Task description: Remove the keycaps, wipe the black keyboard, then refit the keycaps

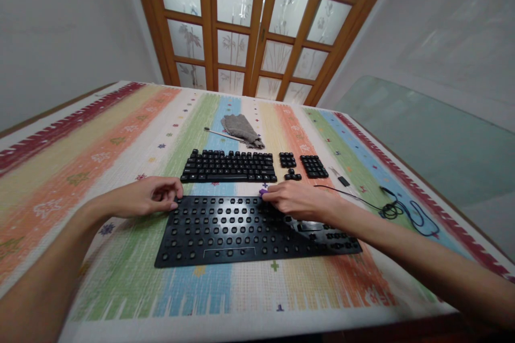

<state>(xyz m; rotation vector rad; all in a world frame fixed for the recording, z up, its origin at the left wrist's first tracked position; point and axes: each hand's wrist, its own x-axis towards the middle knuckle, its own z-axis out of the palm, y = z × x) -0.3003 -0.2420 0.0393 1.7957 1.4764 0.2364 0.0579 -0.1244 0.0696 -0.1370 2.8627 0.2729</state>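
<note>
A black keyboard base (201, 236) without its keycaps lies flat on the tablecloth in front of me. At its far left corner my left hand (151, 197) is closed, thumb and curled fingers on the edge. My right hand (300, 201) pinches a small purple object (263, 192) over the base's far edge. What kind of thing it is, I cannot tell. The right hand and forearm cover part of the base's right side. Just beyond the base, the loose black keycaps (231, 163) stand grouped in rows, with a smaller keycap block (314, 166) to the right.
Further back, a grey cloth (241, 127) lies beside a thin white brush (223, 133). A black cable (396, 209) is coiled at the right, near a small dark piece (343, 181). The striped tablecloth (120, 278) covers the table. A glass-paned door (249, 27) stands behind.
</note>
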